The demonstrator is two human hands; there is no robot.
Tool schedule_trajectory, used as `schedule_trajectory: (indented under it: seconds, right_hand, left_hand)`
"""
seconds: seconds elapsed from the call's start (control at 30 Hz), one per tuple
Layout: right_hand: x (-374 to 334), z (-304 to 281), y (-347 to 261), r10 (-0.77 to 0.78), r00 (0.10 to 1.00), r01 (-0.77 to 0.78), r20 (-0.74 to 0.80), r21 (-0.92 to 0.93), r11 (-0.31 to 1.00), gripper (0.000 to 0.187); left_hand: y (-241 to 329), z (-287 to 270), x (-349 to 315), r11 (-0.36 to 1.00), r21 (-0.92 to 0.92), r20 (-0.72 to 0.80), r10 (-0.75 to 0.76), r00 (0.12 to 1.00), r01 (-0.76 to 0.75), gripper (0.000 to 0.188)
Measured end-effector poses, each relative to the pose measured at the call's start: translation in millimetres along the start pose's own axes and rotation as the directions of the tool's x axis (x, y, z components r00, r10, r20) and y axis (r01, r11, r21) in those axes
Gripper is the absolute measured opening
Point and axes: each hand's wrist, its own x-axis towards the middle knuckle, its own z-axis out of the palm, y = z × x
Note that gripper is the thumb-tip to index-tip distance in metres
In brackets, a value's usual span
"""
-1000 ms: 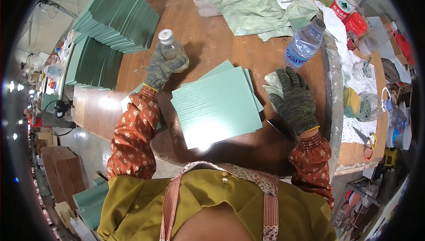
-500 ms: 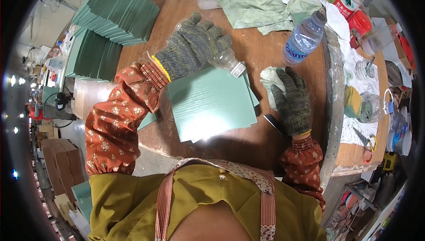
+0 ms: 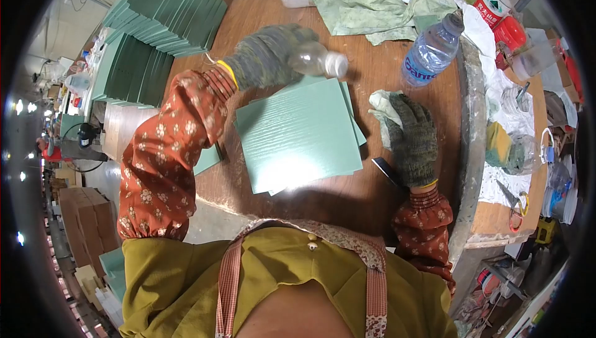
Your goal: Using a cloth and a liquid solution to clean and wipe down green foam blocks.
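Observation:
My left hand [image 3: 268, 55], in a grey knitted glove, is closed around a clear plastic bottle [image 3: 307, 60]. The bottle lies sideways in the grip, its white cap pointing right, above the far edge of the green panels. Glossy pale green panels [image 3: 298, 133] lie slightly fanned on the brown table in front of me. Right of them, my gloved right hand [image 3: 414, 139] is closed on a crumpled whitish cloth [image 3: 388, 114] that shows at the thumb side. Beside that hand's wrist lies a dark flat strip [image 3: 387, 170].
Tall stacks of green panels [image 3: 164, 12] stand at the far left. A water bottle [image 3: 433, 49] stands at the right, near the table edge. Green cloths [image 3: 354, 3] lie at the back. Scissors [image 3: 514, 204] rest on the side bench, among containers and white cloth.
My left hand has turned, and the bottle's cap has swung away from me, so it now points right instead of down towards the panels. My right hand has hardly moved.

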Motion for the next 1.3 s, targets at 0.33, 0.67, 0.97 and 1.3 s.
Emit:
schedule_trajectory:
  seconds: [0.33, 0.67, 0.97, 1.3]
  right_hand:
    - [-8.9, -29.5, -8.3, 0.627, 0.778, -0.513, 0.042, 0.618, 0.595, 0.028]
    - [7.6, -49.0, -23.7, 0.533, 0.846, -0.401, 0.024, 0.687, 0.606, 0.038]
    - [24.0, -2.4, -47.0, -0.333, 0.939, 0.322, 0.085, 0.122, 0.939, 0.032]
    - [19.7, 4.1, -33.6, -0.314, 0.932, 0.312, 0.182, 0.041, 0.949, 0.033]
  left_hand:
    - [-118.6, 75.0, -21.2, 0.549, -0.757, -0.081, -0.617, 0.783, 0.355, 0.052]
    - [-4.2, 56.7, -81.3, 0.515, -0.804, -0.182, -0.687, 0.703, 0.295, 0.052]
    - [75.9, 71.8, -62.7, 0.961, -0.198, -0.489, -0.268, 0.83, 0.194, 0.034]
    - [71.7, 72.6, -59.9, 0.95, -0.214, -0.493, -0.305, 0.815, 0.226, 0.029]
